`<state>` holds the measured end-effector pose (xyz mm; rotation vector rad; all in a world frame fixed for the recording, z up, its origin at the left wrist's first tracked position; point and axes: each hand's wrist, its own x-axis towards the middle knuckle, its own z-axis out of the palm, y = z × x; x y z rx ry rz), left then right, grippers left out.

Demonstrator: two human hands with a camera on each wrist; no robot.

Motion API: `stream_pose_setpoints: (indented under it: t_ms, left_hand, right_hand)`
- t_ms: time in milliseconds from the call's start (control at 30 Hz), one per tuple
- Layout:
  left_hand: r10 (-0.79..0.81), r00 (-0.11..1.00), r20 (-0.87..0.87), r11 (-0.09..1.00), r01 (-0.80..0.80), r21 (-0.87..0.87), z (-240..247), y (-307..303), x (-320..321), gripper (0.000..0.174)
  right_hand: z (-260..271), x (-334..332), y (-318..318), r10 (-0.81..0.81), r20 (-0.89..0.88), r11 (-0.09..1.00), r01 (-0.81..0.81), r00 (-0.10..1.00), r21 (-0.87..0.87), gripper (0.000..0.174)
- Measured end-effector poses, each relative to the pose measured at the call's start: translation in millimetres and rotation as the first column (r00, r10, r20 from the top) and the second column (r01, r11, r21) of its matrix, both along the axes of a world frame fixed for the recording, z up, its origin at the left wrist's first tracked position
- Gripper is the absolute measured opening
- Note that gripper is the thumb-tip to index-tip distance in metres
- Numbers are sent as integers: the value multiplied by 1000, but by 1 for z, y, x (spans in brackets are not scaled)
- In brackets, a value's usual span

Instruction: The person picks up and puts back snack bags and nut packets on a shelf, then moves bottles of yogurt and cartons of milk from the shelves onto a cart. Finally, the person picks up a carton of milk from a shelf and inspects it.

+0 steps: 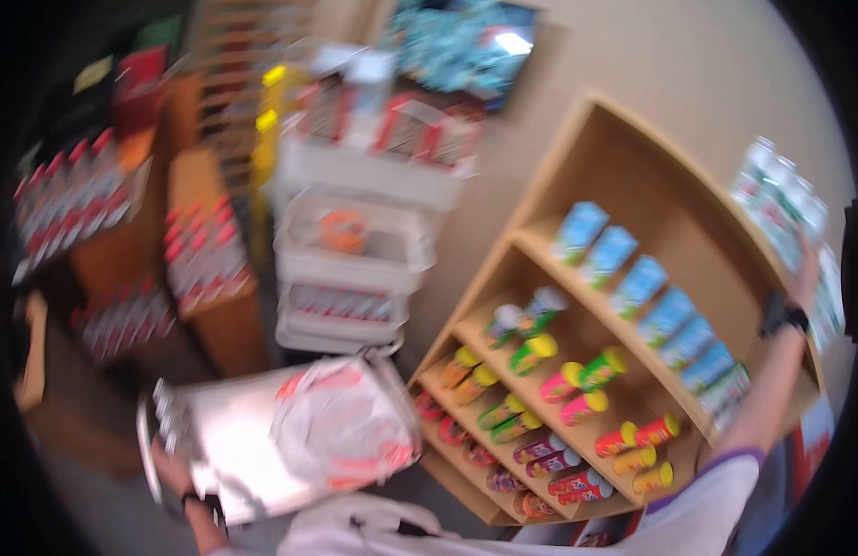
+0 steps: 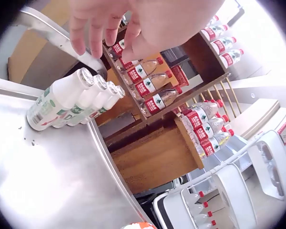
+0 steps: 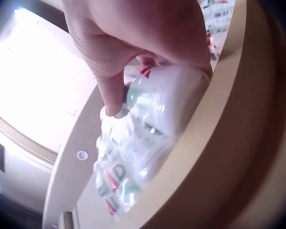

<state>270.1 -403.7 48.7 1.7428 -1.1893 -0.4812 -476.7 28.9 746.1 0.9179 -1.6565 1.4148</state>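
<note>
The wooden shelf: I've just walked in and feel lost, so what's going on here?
A person's right hand grips a white bottle at the top of the wooden shelf. Their left hand, holding nothing, is near a row of white bottles on a shiny surface, where some crumpled plastic also lies.

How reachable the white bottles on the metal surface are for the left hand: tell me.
Probably yes. The left hand looks empty and is close to the white bottles, and the left wrist view shows nothing standing between its fingers and them.
</note>
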Motion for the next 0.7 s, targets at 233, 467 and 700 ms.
stream_pose_setpoints:
  t_ms: [233,467,700]
  left_hand:
    - [-114,992,51,993,115,-27,80,-1,-42,31]
    - [-777,489,-395,595,775,-212,194,32,-121,37]
    - [-938,-241,-248,-124,904,-409,217,86,-151,87]
  right_hand:
    - [4,16,-7,314,-219,932,-344,924,-115,32]
    - [-171,112,-135,708,-32,706,-707,706,26,53]
    - [-412,295,-252,709,541,345,-892,452,292,98]
